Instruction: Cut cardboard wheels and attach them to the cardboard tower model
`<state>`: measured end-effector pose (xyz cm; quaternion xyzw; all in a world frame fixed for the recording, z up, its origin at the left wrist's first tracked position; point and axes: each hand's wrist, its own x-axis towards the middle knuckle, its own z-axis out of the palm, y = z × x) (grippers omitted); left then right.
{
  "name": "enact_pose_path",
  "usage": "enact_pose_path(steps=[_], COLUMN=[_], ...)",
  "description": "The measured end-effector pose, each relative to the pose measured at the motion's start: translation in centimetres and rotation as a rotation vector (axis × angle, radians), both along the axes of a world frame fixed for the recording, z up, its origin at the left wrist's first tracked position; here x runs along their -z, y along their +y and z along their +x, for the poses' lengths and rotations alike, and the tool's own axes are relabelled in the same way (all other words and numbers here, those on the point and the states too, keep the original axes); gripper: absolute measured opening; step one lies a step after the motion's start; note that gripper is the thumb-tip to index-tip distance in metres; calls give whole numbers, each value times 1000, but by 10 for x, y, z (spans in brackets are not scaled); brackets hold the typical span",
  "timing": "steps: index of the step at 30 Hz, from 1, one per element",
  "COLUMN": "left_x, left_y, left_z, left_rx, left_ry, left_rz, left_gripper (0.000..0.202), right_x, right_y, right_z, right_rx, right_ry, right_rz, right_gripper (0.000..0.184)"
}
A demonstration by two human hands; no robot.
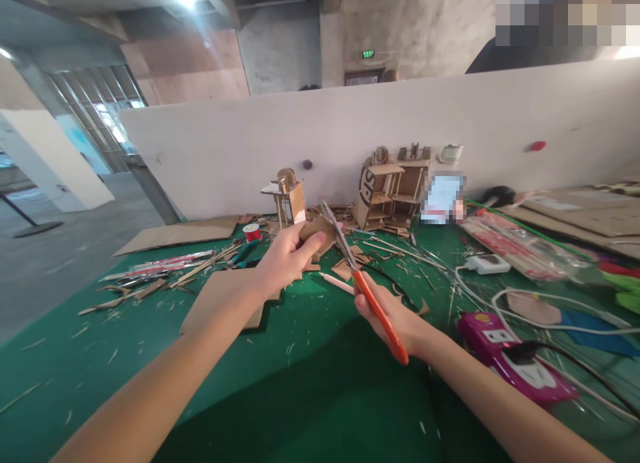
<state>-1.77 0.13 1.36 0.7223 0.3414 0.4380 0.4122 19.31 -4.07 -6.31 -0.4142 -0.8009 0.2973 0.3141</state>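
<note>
Your left grip point(295, 255) pinches a small piece of cardboard point(320, 231) with the thumb laid across its near face, and holds it up over the middle of the table point(300, 396). Your right grip point(383, 309) is wrapped around the orange handles of the scissors point(356, 269), whose blades slant up and to the left along the right-hand edge of that piece; you cannot tell from here whether they bite into it. A pale, pencil-like stick point(336, 283) points out to the left from beside your right grip, and whether you are touching it is unclear.

Under and beside your left forearm lies a flat cardboard sheet point(223, 293) on the green tabletop. Just beyond your left grip stands a small cardboard structure point(296, 199), and to its right, near the white partition point(225, 159), stands a taller shelf-like cardboard model point(380, 196). A red spool point(253, 233) sits to the left of the small structure, with a teal-handled tool point(245, 252) just in front of it. Thin wooden sticks point(205, 266) and cardboard scraps are strewn at the left, and more bits surround your hands. On your right, a magenta power strip point(493, 346) with a black plug in it lies near your forearm; beyond it are a white adapter point(487, 264) and plastic-wrapped packs point(520, 246).
</note>
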Motion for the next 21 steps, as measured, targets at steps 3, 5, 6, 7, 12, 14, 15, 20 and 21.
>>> enact_pose_path(steps=[3, 5, 6, 7, 12, 14, 15, 20, 21], left_x=[-4, -5, -6, -7, -11, -13, -15, -24, -25], left_y=[-2, -3, -3, -3, -5, -5, -6, -5, -5], left_z=[-3, -4, -4, -5, -3, -4, -5, -15, -16], left_rx=[17, 25, 26, 21, -44, -20, 5, 93, 90], left_ry=[35, 49, 56, 62, 89, 124, 145, 179, 174], left_rz=[8, 10, 19, 34, 97, 31, -16, -114, -99], left_gripper=[32, 32, 33, 33, 32, 30, 29, 25, 24], right_x=[-1, 0, 0, 0, 2, 1, 0, -9, -10], right_y=[0, 0, 0, 1, 4, 4, 4, 1, 1], right_z=[0, 1, 1, 2, 4, 4, 4, 2, 2], right_rx=[13, 17, 22, 27, 70, 94, 111, 211, 217], right_ry=[-34, -46, -51, -54, -58, -82, -106, -233, -241], right_rz=[13, 37, 47, 51, 36, 20, 14, 6, 5], right_gripper=[37, 36, 35, 35, 35, 34, 34, 32, 33])
